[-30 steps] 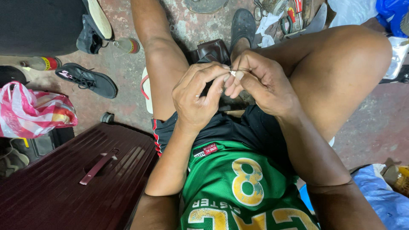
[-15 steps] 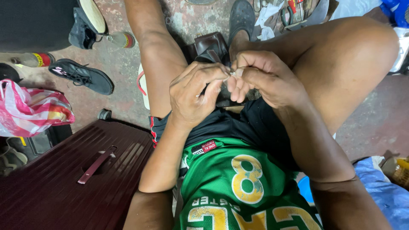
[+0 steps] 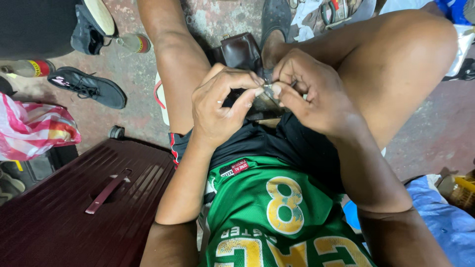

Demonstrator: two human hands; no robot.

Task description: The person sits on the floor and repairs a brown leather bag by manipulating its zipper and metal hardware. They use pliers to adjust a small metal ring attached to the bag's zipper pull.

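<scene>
I sit with a dark item (image 3: 262, 106) resting in my lap between my bare knees. My left hand (image 3: 222, 106) and my right hand (image 3: 309, 91) meet above it, fingertips pressed together. Between the thumbs and forefingers they pinch a small metal piece (image 3: 267, 87), too small to identify. Most of the dark item is hidden under my hands. A brown leather bag (image 3: 240, 49) stands on the floor just beyond my hands, between my legs.
A maroon ribbed suitcase (image 3: 74, 207) lies at my left. On the concrete floor are a black sneaker (image 3: 89, 86), a pink and white plastic bag (image 3: 34, 128), two bottles (image 3: 37, 66), hand tools (image 3: 336, 10) and a blue sheet (image 3: 445, 227).
My hands stay joined and have kept working the small piece with slight finger shifts. A whitish bit seen between the fingers earlier no longer shows. The view has tilted a little.
</scene>
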